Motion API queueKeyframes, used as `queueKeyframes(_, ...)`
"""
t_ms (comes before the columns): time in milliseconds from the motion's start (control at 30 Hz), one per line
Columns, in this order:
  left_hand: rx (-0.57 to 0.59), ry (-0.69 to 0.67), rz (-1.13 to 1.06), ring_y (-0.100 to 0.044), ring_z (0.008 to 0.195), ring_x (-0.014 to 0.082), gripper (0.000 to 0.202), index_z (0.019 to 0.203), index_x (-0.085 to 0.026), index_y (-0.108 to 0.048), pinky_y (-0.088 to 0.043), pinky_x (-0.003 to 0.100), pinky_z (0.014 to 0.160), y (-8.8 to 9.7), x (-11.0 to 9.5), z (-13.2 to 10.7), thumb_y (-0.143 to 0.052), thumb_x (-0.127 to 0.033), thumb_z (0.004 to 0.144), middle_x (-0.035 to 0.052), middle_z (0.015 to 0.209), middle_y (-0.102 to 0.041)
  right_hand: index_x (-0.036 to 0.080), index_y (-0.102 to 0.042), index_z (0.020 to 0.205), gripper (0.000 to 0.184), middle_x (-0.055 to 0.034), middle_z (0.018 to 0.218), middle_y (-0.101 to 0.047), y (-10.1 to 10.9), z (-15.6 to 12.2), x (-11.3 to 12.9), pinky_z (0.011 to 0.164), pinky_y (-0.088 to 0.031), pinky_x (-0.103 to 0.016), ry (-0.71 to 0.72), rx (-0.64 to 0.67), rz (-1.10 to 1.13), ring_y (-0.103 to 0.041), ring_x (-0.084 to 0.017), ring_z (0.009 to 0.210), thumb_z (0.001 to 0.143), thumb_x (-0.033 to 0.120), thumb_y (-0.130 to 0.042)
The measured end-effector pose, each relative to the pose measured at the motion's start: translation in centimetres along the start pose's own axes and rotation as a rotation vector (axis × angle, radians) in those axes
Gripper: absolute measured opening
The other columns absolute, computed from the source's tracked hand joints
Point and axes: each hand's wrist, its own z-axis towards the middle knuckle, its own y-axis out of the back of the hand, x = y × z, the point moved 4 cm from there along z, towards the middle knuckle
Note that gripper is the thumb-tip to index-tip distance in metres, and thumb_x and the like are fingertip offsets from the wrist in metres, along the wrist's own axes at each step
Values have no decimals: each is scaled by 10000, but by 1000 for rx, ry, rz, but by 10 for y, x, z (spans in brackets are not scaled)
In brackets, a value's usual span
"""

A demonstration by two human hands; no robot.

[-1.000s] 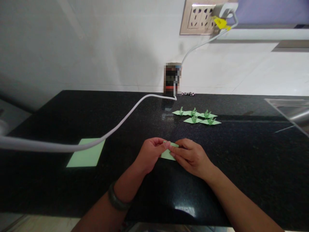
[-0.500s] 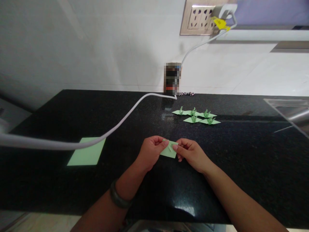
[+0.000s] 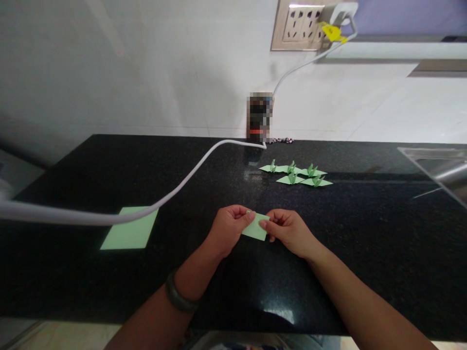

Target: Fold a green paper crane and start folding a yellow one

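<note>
A small folded piece of light green paper (image 3: 256,230) is held between my two hands above the dark counter. My left hand (image 3: 230,227) pinches its upper left side, thumb on top. On the right edge, my right hand (image 3: 286,229) grips it between thumb and curled fingers. Farther back on the counter stand several green folded paper cranes (image 3: 292,179) in two rows. Off to the left lies a flat green sheet of paper (image 3: 129,231), partly crossed by a cable in my view.
A white cable (image 3: 182,187) arcs from the left edge to a blurred-out object (image 3: 260,116) against the wall. Another thin cord rises to a plug in the wall socket (image 3: 299,24). A beaded string (image 3: 280,140) lies by the wall. A metal sink edge (image 3: 430,170) is at the right.
The flap or crease that showed on the held paper's face no longer shows; its front looks smooth now. Both hands keep nearly the same place and grip.
</note>
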Motion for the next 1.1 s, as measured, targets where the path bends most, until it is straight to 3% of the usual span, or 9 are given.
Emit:
queueKeyframes(267,-2,-28,31,-474,480,73,233,700,-121,-588,-362,201,474,-2,-1,-1,-598,-352,673,-8,560,-562,150,-511,621,225,44,477,-473,0,-1,-1,412,-311,-184,22,-19,-11,-417,-60,415,735,340,-555)
queueKeyframes(400,51,-13,23,-507,507,85,238,679,-130,-557,-382,209,501,-6,0,-3,-678,-315,592,-6,593,-585,154,-509,611,230,44,471,-471,-1,-1,-2,407,-298,-185,47,-39,-43,-404,-63,412,722,347,-568)
queueKeyframes(533,6,-18,62,-466,454,68,230,616,-125,-542,-334,190,448,-4,2,-3,-678,-309,595,-13,539,-560,154,-498,601,231,38,481,-466,-3,-2,-2,415,-292,-188,59,-27,-58,-396,-64,424,737,331,-552)
queueKeyframes(633,-5,7,-12,-451,430,67,261,588,-123,-536,-334,195,439,-3,3,-2,-651,-354,621,-16,507,-536,152,-502,609,223,36,482,-470,-3,-2,-1,422,-299,-190,51,-14,-53,-403,-66,430,743,325,-547)
queueKeyframes(800,71,97,-186,-501,453,104,380,633,-142,-534,-412,249,487,-3,3,1,-505,-515,697,-7,516,-539,150,-502,617,231,37,474,-481,0,-2,1,424,-306,-187,9,3,1,-414,-63,424,731,343,-558)
queueKeyframes(900,79,53,-118,-522,494,102,306,688,-138,-566,-415,235,505,-3,0,0,-594,-441,657,-1,574,-575,149,-504,618,235,35,479,-489,1,-2,1,419,-306,-185,0,3,16,-418,-62,424,724,349,-566)
queueKeyframes(1100,-48,-41,10,-496,469,78,187,633,-119,-586,-376,200,473,-1,-3,-1,-677,-279,597,-11,537,-583,150,-492,609,233,37,492,-471,-2,-1,-2,420,-303,-188,10,47,6,-411,-62,433,730,336,-562)
